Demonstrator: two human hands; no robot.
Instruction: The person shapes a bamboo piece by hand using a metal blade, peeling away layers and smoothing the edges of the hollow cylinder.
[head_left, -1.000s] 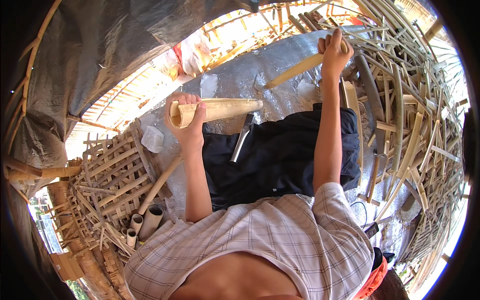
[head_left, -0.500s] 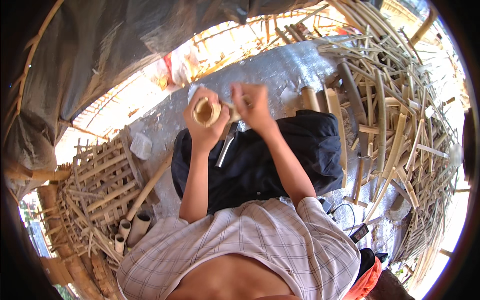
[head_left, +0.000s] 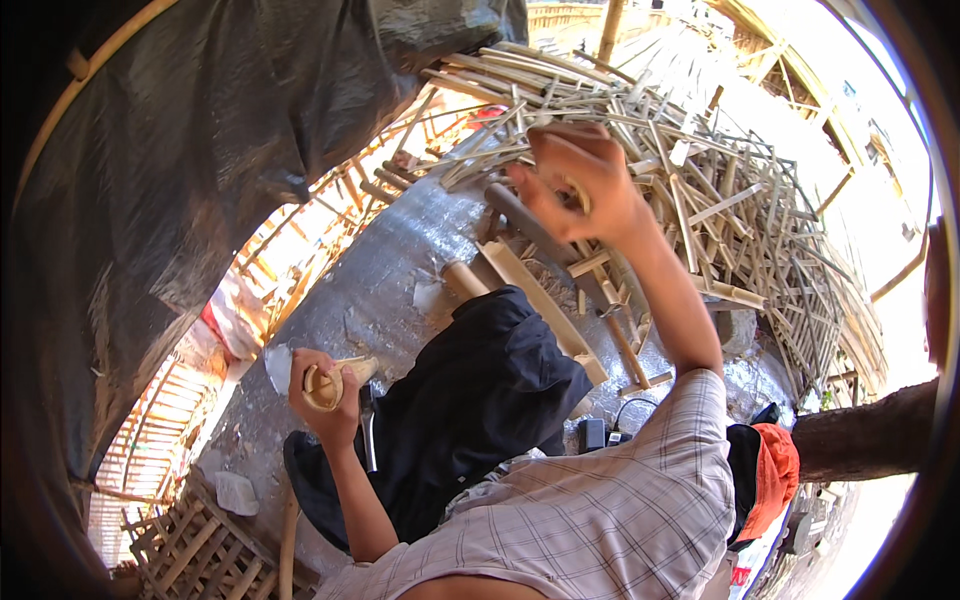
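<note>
My left hand (head_left: 318,410) is closed around a short hollow piece of bamboo (head_left: 357,368), its round open end facing up toward me. Just beside that hand, a slim silver metal bar (head_left: 370,437) lies against the black cloth over my lap (head_left: 470,390). My right hand (head_left: 590,190) is raised far out to the right, above the bamboo pile, with its fingers curled. A pale curved edge shows in its grip, but motion blur and the fingers hide what it is.
Bamboo strips (head_left: 740,200) lie heaped at the far right. A split bamboo length (head_left: 535,305) and a bamboo tube (head_left: 465,280) lie beyond my knees. A bamboo lattice (head_left: 205,550) and a whitish block (head_left: 237,493) sit at lower left. Dark sheeting (head_left: 230,150) hangs at left.
My right hand has left the bamboo piece and swung up and out to the right. The view has turned rightward. My left hand still holds the bamboo piece.
</note>
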